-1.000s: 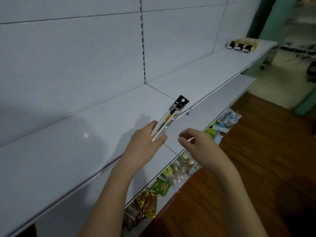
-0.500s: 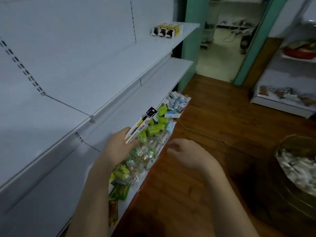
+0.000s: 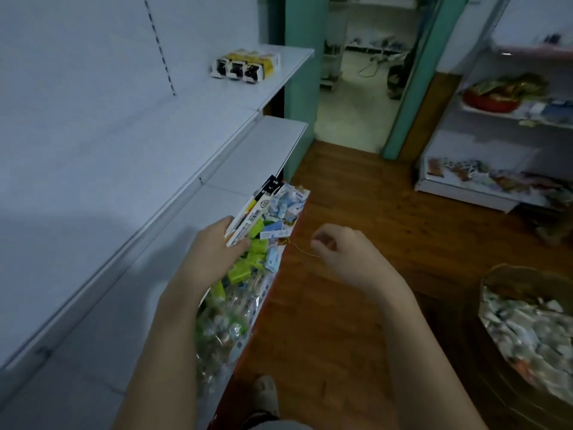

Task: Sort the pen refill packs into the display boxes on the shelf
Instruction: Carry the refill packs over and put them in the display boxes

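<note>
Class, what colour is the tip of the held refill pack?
Black, on the refill pack; head view.

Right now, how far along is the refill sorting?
Done: cannot tell; the display boxes stand in a row on the upper shelf, contents too dim to judge. In hand: the left hand grips refill packs; the right hand holds nothing. Left: carrying those packs to the boxes.

a white shelf (image 3: 192, 97) runs from lower left toward the upper middle of the frame, with three display boxes (image 3: 245, 65) side by side near its far end. below it, a lower shelf (image 3: 257, 150) is bare, and the bottom shelf (image 3: 242, 346) is heaped with small packets (image 3: 245, 271).
</note>
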`<state>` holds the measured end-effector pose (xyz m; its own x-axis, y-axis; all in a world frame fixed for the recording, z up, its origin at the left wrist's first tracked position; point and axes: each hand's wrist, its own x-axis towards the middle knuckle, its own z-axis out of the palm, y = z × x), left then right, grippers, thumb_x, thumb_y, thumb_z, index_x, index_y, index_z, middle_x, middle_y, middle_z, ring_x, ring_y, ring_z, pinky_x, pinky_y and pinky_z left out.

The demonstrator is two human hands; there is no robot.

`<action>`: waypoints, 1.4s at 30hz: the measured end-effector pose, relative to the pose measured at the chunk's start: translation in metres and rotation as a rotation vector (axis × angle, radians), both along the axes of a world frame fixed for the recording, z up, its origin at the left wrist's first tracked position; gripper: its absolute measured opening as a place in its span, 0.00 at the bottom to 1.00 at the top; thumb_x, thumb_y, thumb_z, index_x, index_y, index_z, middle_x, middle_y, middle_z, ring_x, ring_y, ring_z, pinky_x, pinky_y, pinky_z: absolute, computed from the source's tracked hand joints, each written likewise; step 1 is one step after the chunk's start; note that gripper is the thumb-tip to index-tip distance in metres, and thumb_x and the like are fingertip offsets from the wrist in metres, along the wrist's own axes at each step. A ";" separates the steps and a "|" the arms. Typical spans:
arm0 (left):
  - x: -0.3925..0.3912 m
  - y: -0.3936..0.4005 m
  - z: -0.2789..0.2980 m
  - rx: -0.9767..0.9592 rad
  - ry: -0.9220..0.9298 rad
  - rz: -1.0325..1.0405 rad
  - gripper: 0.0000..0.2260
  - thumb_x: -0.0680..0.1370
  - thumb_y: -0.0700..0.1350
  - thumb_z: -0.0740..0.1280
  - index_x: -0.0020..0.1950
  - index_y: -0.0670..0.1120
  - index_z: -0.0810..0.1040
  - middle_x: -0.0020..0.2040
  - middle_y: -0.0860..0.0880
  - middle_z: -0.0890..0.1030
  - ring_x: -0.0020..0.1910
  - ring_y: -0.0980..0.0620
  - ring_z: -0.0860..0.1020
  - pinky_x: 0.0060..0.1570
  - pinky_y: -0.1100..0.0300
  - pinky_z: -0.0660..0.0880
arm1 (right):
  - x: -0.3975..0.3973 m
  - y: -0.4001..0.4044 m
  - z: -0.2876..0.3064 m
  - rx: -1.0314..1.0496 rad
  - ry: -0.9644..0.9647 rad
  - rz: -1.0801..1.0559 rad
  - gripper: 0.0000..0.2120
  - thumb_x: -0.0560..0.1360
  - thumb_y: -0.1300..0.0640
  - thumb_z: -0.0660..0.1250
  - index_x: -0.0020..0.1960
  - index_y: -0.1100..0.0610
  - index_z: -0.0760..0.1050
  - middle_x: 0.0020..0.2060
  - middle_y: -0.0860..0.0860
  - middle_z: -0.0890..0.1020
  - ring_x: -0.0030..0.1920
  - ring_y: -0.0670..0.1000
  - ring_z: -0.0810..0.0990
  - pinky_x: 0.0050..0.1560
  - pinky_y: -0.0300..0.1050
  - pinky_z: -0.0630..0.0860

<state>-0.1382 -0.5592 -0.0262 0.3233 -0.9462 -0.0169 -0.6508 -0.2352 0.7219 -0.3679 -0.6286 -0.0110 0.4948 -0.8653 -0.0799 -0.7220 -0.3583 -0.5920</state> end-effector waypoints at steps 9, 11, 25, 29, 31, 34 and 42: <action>0.040 -0.156 0.006 0.005 0.048 -0.065 0.06 0.78 0.46 0.69 0.53 0.48 0.77 0.44 0.50 0.81 0.39 0.50 0.80 0.30 0.58 0.71 | 0.037 -0.139 0.004 0.115 0.068 0.021 0.16 0.81 0.43 0.61 0.66 0.47 0.74 0.55 0.43 0.78 0.51 0.45 0.77 0.52 0.46 0.79; 0.041 -0.189 0.007 -0.005 0.060 -0.080 0.05 0.78 0.45 0.69 0.52 0.47 0.77 0.43 0.50 0.81 0.38 0.50 0.79 0.32 0.59 0.70 | 0.039 -0.172 0.006 0.104 0.050 0.008 0.16 0.81 0.43 0.60 0.66 0.47 0.74 0.54 0.43 0.78 0.51 0.46 0.78 0.52 0.47 0.79; 0.004 -0.451 0.028 -0.016 -0.015 -0.043 0.08 0.77 0.47 0.71 0.54 0.49 0.77 0.41 0.55 0.80 0.35 0.61 0.78 0.33 0.63 0.74 | 0.014 -0.446 0.013 0.108 -0.025 0.134 0.16 0.82 0.45 0.60 0.67 0.49 0.73 0.58 0.46 0.78 0.53 0.47 0.77 0.51 0.42 0.76; 0.007 -0.494 0.038 -0.083 0.039 0.079 0.06 0.76 0.50 0.71 0.42 0.57 0.75 0.31 0.57 0.77 0.26 0.65 0.74 0.27 0.69 0.67 | 0.041 -0.505 0.036 0.052 -0.263 0.148 0.18 0.82 0.47 0.61 0.71 0.48 0.69 0.56 0.43 0.78 0.49 0.45 0.79 0.43 0.40 0.77; 0.016 -0.508 0.038 -0.070 0.018 0.143 0.05 0.76 0.50 0.71 0.43 0.56 0.76 0.33 0.55 0.77 0.26 0.62 0.74 0.27 0.69 0.66 | 0.063 -0.523 0.047 0.099 -0.512 0.130 0.24 0.81 0.45 0.60 0.76 0.43 0.58 0.63 0.41 0.72 0.53 0.40 0.77 0.45 0.38 0.76; 0.041 -0.537 0.039 -0.084 -0.024 0.221 0.04 0.76 0.48 0.71 0.47 0.53 0.77 0.35 0.53 0.78 0.29 0.59 0.74 0.27 0.69 0.66 | 0.103 -0.554 0.060 0.078 -0.700 0.206 0.29 0.81 0.41 0.58 0.77 0.37 0.48 0.72 0.35 0.60 0.65 0.37 0.69 0.60 0.40 0.72; 0.100 -0.616 0.050 -0.144 -0.024 0.202 0.10 0.74 0.47 0.72 0.54 0.51 0.78 0.42 0.53 0.82 0.38 0.55 0.79 0.36 0.58 0.76 | 0.210 -0.633 0.060 -0.010 -0.656 0.346 0.15 0.82 0.49 0.62 0.68 0.47 0.69 0.61 0.44 0.74 0.56 0.42 0.75 0.58 0.46 0.75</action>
